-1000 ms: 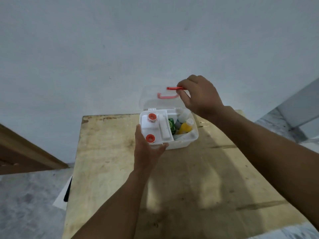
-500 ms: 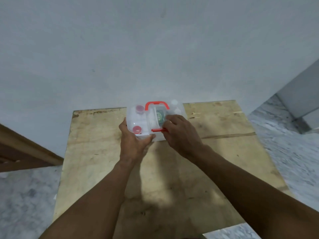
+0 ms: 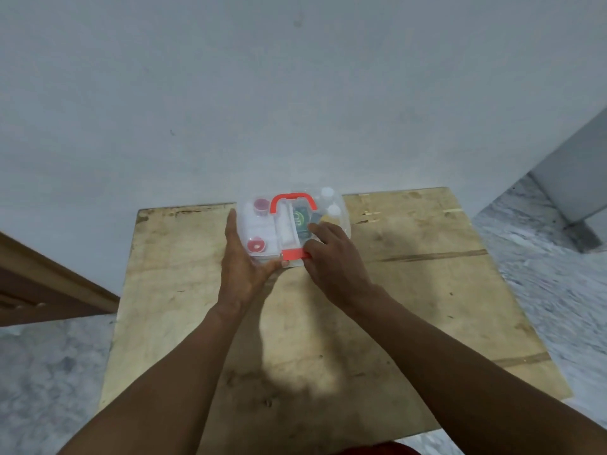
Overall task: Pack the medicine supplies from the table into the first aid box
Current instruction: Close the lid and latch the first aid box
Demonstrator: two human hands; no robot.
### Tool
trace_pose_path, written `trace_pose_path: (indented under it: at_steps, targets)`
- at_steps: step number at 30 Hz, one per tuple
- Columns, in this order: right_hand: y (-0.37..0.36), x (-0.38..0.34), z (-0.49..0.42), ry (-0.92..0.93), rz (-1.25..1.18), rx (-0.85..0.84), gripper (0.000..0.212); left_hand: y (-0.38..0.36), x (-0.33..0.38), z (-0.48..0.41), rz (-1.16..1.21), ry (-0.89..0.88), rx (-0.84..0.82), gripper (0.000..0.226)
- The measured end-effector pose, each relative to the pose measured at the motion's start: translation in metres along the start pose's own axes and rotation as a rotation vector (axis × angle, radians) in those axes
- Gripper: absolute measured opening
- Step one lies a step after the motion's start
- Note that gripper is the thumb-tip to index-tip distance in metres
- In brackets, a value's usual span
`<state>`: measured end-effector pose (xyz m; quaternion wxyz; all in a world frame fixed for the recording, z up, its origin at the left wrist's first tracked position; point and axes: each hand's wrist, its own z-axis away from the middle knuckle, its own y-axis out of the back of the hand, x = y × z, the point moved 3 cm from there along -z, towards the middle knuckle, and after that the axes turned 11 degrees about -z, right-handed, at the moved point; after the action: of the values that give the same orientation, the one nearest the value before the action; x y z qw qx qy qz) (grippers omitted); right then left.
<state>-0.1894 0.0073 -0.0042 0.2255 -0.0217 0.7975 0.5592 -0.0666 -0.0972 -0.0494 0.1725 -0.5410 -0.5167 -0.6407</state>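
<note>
The clear first aid box (image 3: 343, 221) sits shut at the far edge of the wooden desk (image 3: 410, 290), close to the white wall (image 3: 295, 93). Its red handle (image 3: 292, 196) lies flat on the lid, with red-capped pots (image 3: 257, 246), white bottles (image 3: 333, 210) and a green packet (image 3: 300, 218) showing through. My left grip (image 3: 243, 264), spread wide, braces the box's near left corner, fingers straight along the side and thumb across the front. My right grip (image 3: 331, 257) rests on the lid, fingers loosely bent, touching the red latch (image 3: 292, 255) at the front edge.
</note>
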Motion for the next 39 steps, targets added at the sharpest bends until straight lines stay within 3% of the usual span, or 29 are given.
trace_pose_path:
  at_steps: [8,11,13,16,21,27,32,39]
  targets:
    - [0.005,0.005,0.009,0.043,0.017,-0.141,0.039,0.004,-0.005,-0.001,0.032,0.023,-0.064,0.107]
    - [0.007,0.009,0.009,0.068,0.029,-0.145,0.03,0.007,-0.007,-0.002,-0.051,-0.04,-0.083,0.114]
    - [0.005,0.014,0.008,0.089,0.042,-0.124,0.028,0.009,-0.012,-0.004,-0.082,-0.041,-0.115,0.12]
    - [0.002,0.019,0.01,0.066,0.044,-0.041,0.05,0.011,-0.014,-0.006,-0.088,-0.035,-0.157,0.127]
    - [-0.007,0.039,0.025,-0.152,-0.007,0.129,0.075,0.01,-0.008,-0.01,-0.034,-0.143,-0.222,0.109]
    - [-0.021,0.058,0.021,-0.142,-0.251,0.168,0.079,0.002,-0.01,0.0,-0.013,-0.071,-0.087,0.097]
    - [-0.042,0.071,0.012,-0.109,-0.425,0.238,0.081,-0.012,-0.015,0.01,-0.057,-0.021,0.058,0.103]
    - [-0.057,0.086,0.011,-0.047,-0.489,0.351,0.083,-0.019,-0.02,0.014,-0.053,-0.055,0.211,0.101]
